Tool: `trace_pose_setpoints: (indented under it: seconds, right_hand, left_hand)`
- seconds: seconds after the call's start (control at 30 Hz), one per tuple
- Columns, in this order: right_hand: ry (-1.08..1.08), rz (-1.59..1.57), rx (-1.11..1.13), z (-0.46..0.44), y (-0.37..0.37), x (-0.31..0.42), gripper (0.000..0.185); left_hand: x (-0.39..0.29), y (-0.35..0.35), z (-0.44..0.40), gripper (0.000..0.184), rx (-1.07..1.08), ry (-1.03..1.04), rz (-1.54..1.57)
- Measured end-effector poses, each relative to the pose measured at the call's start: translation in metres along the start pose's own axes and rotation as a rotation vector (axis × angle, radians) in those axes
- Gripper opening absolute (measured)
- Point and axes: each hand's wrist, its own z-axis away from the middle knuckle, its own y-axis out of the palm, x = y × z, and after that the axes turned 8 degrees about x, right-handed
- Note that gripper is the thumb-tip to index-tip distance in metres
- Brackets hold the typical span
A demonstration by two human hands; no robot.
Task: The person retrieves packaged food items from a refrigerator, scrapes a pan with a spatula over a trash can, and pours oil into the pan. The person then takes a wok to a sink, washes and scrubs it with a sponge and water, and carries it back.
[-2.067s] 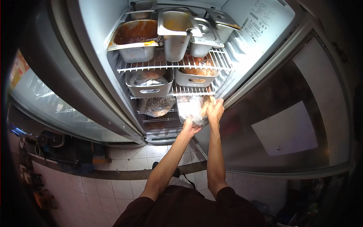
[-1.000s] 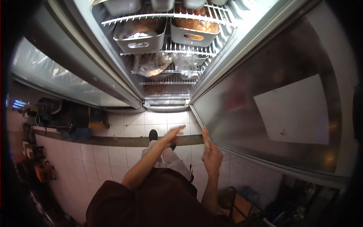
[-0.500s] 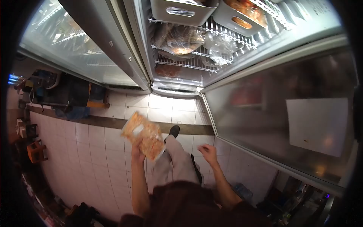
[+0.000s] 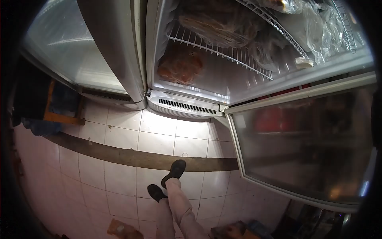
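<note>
One flat, orange-brown packet (image 4: 123, 230) lies at the bottom edge of the view, left of the legs, partly cut off and blurred. Its visible part slants from upper left down to lower right; its full long axis cannot be told. The hands are out of view, so whether their fingers are spread, closed or pinching cannot be told. Beyond it are two legs (image 4: 181, 209) in pale trousers and two dark shoes (image 4: 176, 171), one by a brown floor strip (image 4: 139, 158). Farther on, the open fridge (image 4: 207, 85) holds one reddish-orange bag (image 4: 181, 68) at its bottom, below wrapped bundles (image 4: 217, 30) on a wire shelf (image 4: 223, 51).
</note>
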Motion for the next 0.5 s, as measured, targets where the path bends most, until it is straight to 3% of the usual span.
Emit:
trace_pose_setpoints:
  seconds: [0.27, 0.5]
  right_hand:
    - [-0.004, -0.229, 0.001, 0.004, -0.003, 0.059, 0.033]
    - [-0.009, -0.398, 0.023, -0.004, -0.08, 0.116, 0.023]
  left_hand:
    - [0.078, -0.067, -0.015, 0.035, -0.263, 0.025, -0.322]
    - [0.122, -0.151, -0.006, 0.038, -0.219, 0.125, -0.586]
